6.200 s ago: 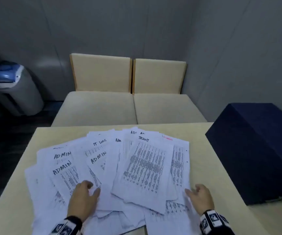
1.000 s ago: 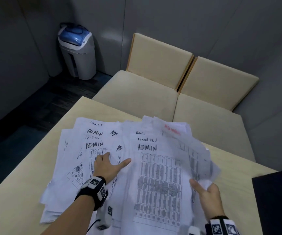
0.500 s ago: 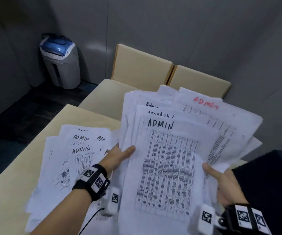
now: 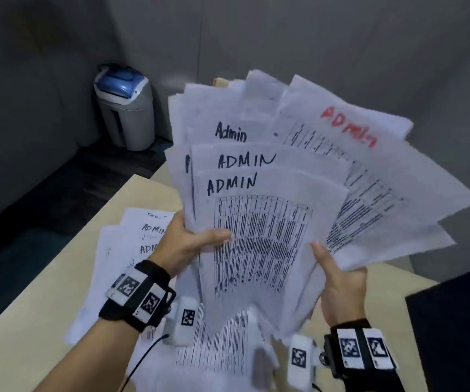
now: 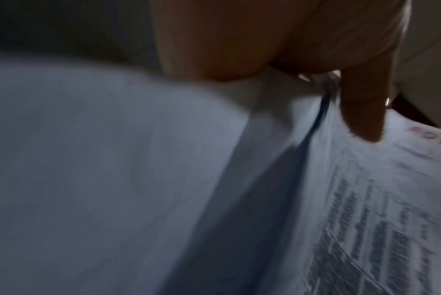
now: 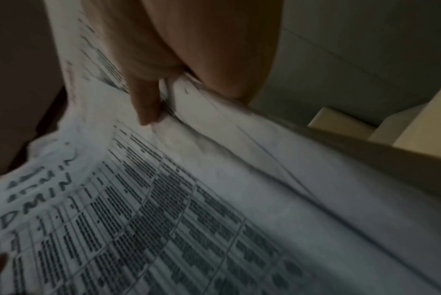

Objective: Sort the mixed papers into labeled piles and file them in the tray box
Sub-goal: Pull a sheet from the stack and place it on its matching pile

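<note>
1. Head view shows a fanned bundle of ADMIN papers (image 4: 270,222) lifted above the tabletop (image 4: 30,321).
2. Left hand (image 4: 188,244) grips the bundle's left edge, thumb on the front sheet; right hand (image 4: 338,275) grips the lower right edge.
3. More sheets (image 4: 132,244) lie flat on the tabletop, below the left hand.
4. Risk: the sheets are spread unevenly, so I think loose ones can slide out if one grip relaxes.
5. Risk: the dark box (image 4: 454,321) at right is close; a sheet corner may catch on it and bend.
</note>
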Motion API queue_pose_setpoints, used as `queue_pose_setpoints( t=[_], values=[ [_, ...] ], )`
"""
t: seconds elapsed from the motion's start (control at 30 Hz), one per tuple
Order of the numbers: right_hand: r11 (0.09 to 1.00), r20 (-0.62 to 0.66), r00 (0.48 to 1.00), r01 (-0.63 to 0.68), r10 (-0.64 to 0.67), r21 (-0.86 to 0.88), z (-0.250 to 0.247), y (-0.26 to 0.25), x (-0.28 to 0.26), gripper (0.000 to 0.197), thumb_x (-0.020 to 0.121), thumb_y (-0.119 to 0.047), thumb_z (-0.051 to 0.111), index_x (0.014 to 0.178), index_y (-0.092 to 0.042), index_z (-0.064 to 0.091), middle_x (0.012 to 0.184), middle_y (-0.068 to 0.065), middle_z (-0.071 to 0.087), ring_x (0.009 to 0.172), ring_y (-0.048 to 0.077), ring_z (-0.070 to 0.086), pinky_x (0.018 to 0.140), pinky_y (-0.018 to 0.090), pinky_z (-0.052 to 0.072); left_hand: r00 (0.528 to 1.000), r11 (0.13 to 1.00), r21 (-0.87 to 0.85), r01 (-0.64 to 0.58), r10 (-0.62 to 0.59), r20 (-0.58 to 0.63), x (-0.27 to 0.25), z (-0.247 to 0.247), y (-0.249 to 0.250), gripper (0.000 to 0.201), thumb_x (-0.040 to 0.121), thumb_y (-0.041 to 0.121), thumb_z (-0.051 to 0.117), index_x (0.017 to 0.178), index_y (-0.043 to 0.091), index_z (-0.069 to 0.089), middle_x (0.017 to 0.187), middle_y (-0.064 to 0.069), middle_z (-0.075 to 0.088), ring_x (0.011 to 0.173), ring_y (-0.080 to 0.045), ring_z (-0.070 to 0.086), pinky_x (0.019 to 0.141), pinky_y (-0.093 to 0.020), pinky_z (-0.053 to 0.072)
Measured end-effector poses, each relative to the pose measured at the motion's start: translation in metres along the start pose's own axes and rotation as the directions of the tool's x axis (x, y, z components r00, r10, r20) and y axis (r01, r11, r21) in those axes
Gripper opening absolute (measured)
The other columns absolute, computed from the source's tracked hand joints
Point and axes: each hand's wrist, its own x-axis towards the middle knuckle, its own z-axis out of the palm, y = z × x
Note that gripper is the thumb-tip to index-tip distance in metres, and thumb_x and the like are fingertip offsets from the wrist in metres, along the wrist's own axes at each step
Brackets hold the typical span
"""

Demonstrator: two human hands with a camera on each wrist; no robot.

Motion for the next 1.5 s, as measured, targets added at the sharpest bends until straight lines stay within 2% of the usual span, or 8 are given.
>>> queue_pose_setpoints(
  t=[0.1,0.27,0.4,0.53,0.7,0.83,1.1,1.5],
  values=[
    [0.999,0.092,0.996,0.009,-0.006,-0.042,0.007,-0.013,-0.013,0.019,0.062,-0.03,0.079,0.076,-0.018,0.073,0.08,-0.012,0.074,0.078,0.003,0.067,0.079,0.028,0.049,0.999,0.997,0.074,-0.036,0.034,0.029,-0.006,-0.016,0.015,0.08,0.057,0.026,0.087,0.129,0.008,0.056,0.117,-0.005,0.072,0.108,-0.02,0.069,0.092,-0.035,0.056],
    [0.83,0.233,0.883,-0.251,0.407,-0.498,-0.003,0.022,-0.018,0.067,0.027,-0.09,0.068,0.069,-0.039,0.077,0.086,-0.012,0.073,0.088,0.005,0.063,0.092,0.024,0.048,0.999,0.988,0.152,-0.023,0.016,0.047,-0.007,-0.019,0.0,0.05,0.058,0.03,0.09,0.105,0.036,0.074,0.108,0.0,0.075,0.104,-0.015,0.07,0.097,-0.048,0.053],
    [0.883,0.138,0.916,-0.31,0.377,-0.351,0.008,0.023,-0.008,0.056,0.056,-0.057,0.083,0.096,-0.019,0.072,0.107,-0.004,0.066,0.093,0.018,0.064,0.085,0.03,0.048,0.987,0.986,0.103,-0.131,0.14,-0.082,0.006,-0.007,-0.002,0.048,0.06,0.024,0.092,0.103,0.028,0.071,0.104,-0.001,0.076,0.1,-0.02,0.071,0.089,-0.043,0.056],
    [0.963,0.026,0.974,-0.228,0.226,0.143,-0.001,0.031,0.013,0.092,0.036,-0.049,0.096,0.113,-0.007,0.067,0.105,0.004,0.075,0.099,0.022,0.07,0.075,0.03,0.057,0.985,0.997,0.003,-0.076,0.076,-0.158,0.023,-0.02,-0.01,0.087,0.04,0.053,0.094,0.108,0.007,0.066,0.1,-0.006,0.076,0.093,-0.023,0.073,0.076,-0.034,0.06],
    [0.955,0.199,0.934,-0.287,0.297,-0.078,0.007,0.036,0.005,0.058,0.063,-0.015,0.087,0.116,-0.011,0.063,0.101,-0.001,0.074,0.092,0.003,0.07,0.081,0.025,0.054,0.999,0.994,0.106,0.003,0.002,-0.05,0.021,-0.007,-0.035,0.066,0.046,0.046,0.093,0.1,0.021,0.064,0.099,-0.003,0.074,0.09,-0.01,0.072,0.084,-0.038,0.057],
    [0.971,0.257,0.944,-0.23,0.205,0.07,-0.004,0.041,0.011,0.06,0.064,-0.006,0.084,0.119,-0.01,0.061,0.111,0.014,0.071,0.105,0.033,0.067,0.088,0.044,0.053,0.992,0.993,0.015,-0.114,0.114,-0.048,0.022,-0.013,-0.023,0.058,0.039,0.049,0.095,0.091,0.028,0.077,0.096,-0.003,0.077,0.092,-0.018,0.074,0.076,-0.028,0.06],
    [0.979,0.308,0.94,-0.183,0.149,0.086,0.006,0.045,-0.006,0.054,0.066,0.009,0.077,0.115,-0.012,0.065,0.11,0.017,0.071,0.105,0.037,0.067,0.09,0.049,0.054,0.991,0.992,0.017,-0.128,0.128,0.024,0.009,0.009,-0.02,0.072,0.051,0.029,0.094,0.115,0.021,0.063,0.109,-0.005,0.074,0.103,-0.021,0.071,0.091,-0.044,0.057],
    [0.984,0.328,0.929,-0.181,0.171,-0.001,0.003,0.049,-0.002,0.061,0.059,-0.01,0.089,0.114,-0.005,0.064,0.106,0.013,0.073,0.101,0.031,0.068,0.078,0.034,0.058,0.988,0.984,-0.098,-0.151,0.147,-0.049,0.021,-0.003,-0.014,0.103,0.038,0.054,0.094,0.114,-0.004,0.056,0.095,-0.007,0.076,0.089,-0.02,0.073,0.072,-0.03,0.059]
  ],
)
